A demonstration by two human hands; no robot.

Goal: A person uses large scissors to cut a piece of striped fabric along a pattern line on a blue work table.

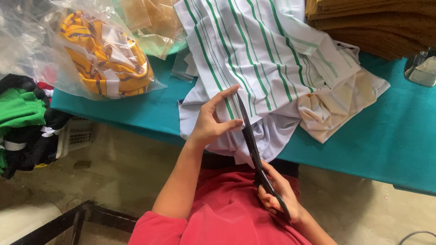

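Observation:
My left hand (212,119) holds the edge of a white fabric with green stripes (254,50) that hangs over the near edge of a teal table (386,140). My right hand (278,193) grips the handles of long black scissors (250,136). The blades point up along the fabric edge, right beside my left fingers. Plain white cloth (272,136) lies under the striped piece. Whether the blades are cutting into the cloth I cannot tell.
A clear plastic bag with yellow striped garments (106,56) lies at the table's left. Brown folded fabric (377,22) is stacked at the back right, next to a metal object (422,68). Green and black clothes (22,122) pile at the left above the concrete floor.

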